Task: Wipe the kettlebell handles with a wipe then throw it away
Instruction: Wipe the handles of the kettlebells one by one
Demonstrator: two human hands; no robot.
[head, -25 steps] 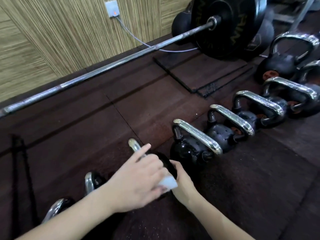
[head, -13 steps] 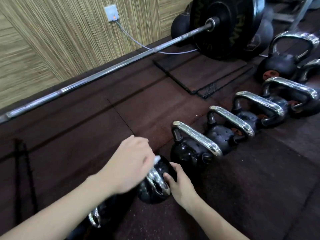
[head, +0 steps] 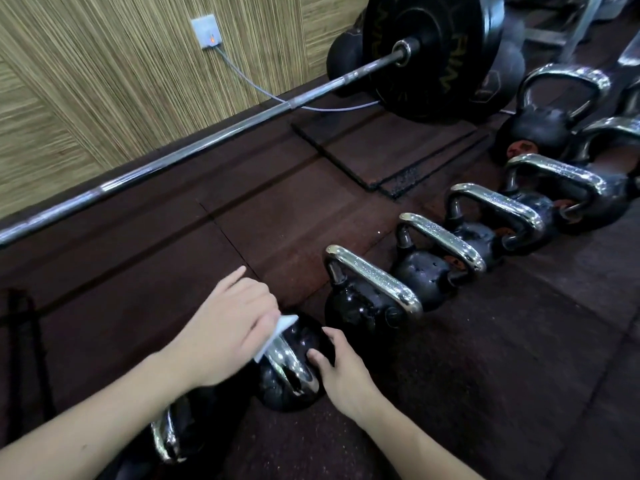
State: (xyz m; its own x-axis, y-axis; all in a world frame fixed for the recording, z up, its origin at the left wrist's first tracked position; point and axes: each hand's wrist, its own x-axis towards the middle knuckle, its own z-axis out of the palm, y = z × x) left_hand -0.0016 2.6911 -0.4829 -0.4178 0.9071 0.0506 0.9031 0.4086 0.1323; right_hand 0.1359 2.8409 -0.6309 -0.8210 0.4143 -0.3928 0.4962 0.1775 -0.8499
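Observation:
A row of black kettlebells with chrome handles runs from bottom left to upper right on the dark rubber floor. My left hand holds a white wipe wrapped on the far end of the chrome handle of a small kettlebell. My right hand grips the near side of that kettlebell's body, steadying it. The neighbouring kettlebell stands just to the right, its handle speckled with droplets.
Another kettlebell handle shows under my left forearm. Several larger kettlebells continue up right. A long barbell with a black plate lies along the striped wall. A loose floor mat sits beyond.
My left hand slid the wipe from the near end of the handle to its far end, uncovering the chrome. My right hand kept its hold on the kettlebell body.

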